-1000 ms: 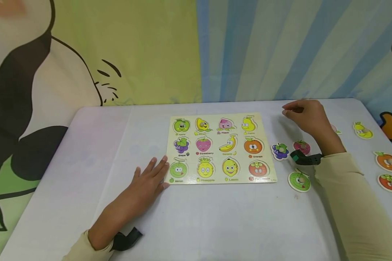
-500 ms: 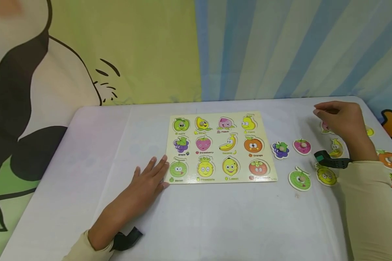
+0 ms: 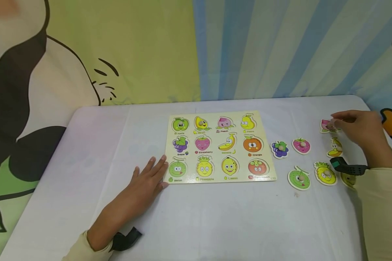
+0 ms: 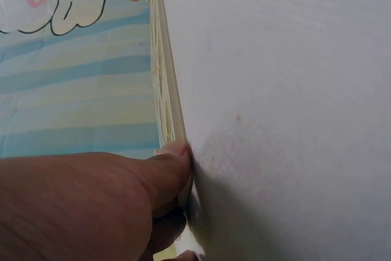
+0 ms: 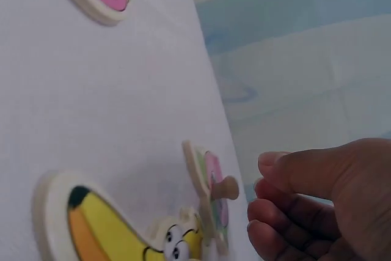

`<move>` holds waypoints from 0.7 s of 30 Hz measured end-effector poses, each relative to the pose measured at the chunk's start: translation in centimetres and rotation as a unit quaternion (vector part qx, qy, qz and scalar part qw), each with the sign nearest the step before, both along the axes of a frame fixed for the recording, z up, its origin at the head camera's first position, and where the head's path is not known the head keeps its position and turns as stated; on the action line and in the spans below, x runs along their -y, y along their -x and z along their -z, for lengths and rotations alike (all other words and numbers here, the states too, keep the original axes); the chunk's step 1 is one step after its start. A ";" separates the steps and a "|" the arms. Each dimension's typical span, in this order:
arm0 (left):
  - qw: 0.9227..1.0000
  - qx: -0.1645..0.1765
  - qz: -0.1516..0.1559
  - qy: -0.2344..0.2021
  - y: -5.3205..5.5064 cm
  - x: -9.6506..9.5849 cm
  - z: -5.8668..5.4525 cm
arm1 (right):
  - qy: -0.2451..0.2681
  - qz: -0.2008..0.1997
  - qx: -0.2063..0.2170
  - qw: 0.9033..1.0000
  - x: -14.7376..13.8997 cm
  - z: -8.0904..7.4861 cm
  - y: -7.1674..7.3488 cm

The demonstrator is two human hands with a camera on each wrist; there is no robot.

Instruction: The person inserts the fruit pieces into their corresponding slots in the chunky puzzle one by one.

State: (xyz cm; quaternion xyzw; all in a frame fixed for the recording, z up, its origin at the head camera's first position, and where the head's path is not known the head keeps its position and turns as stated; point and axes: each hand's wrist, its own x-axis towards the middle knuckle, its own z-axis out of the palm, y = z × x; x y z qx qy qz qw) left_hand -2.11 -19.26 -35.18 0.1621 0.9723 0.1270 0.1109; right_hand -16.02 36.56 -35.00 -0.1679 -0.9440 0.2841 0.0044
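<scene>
My left hand (image 3: 143, 190) lies at the left edge of a wooden fruit puzzle board (image 3: 217, 170), its fingers extended with the fingertips at the rim. Close up in the left wrist view, the left thumb (image 4: 162, 172) presses against the board's edge. My right hand (image 3: 360, 128) is at the far right, thumb and fingers loosely bent beside a pink peach piece (image 3: 327, 125). A gap shows in the right wrist view between the fingertips and the peach's wooden knob (image 5: 226, 188). Just nearer lies a banana piece (image 3: 335, 148).
Right of the board lie grape (image 3: 280, 149), strawberry (image 3: 301, 145), melon (image 3: 299, 179) and pineapple (image 3: 325, 174) knob pieces. A yellow piece (image 3: 348, 180) is partly under the right sleeve. A knobbed yellow piece (image 3: 201, 124) sits in the board's top row. Printed fabric (image 3: 248, 47) hangs behind the table.
My right hand has moved rightward from beyond the board's top right corner, then down to the peach piece, uncovering the strawberry, banana and pineapple pieces. My left hand has stayed at the board.
</scene>
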 end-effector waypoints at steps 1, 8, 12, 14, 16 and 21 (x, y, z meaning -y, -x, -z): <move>1.000 0.000 0.000 0.000 0.0 0.0 0.0 | 0.001 0.002 0.003 1.000 -0.2 0.3 0.0; 1.000 0.003 0.001 0.002 0.1 0.0 0.0 | 0.003 -0.004 0.014 1.000 -0.9 1.7 0.4; 1.000 0.001 0.001 0.006 0.1 0.2 0.2 | 0.003 -0.014 0.015 1.000 -0.9 1.9 0.6; 1.000 0.000 0.003 0.006 0.1 0.2 0.3 | 0.005 -0.014 0.015 1.000 -0.9 2.0 0.6; 1.000 -0.001 0.006 0.007 0.1 0.3 0.4 | 0.001 -0.013 0.015 1.000 -1.0 2.2 0.7; 1.000 -0.003 0.011 0.009 0.2 0.3 0.4 | -0.001 -0.017 0.018 1.000 -1.4 2.8 0.6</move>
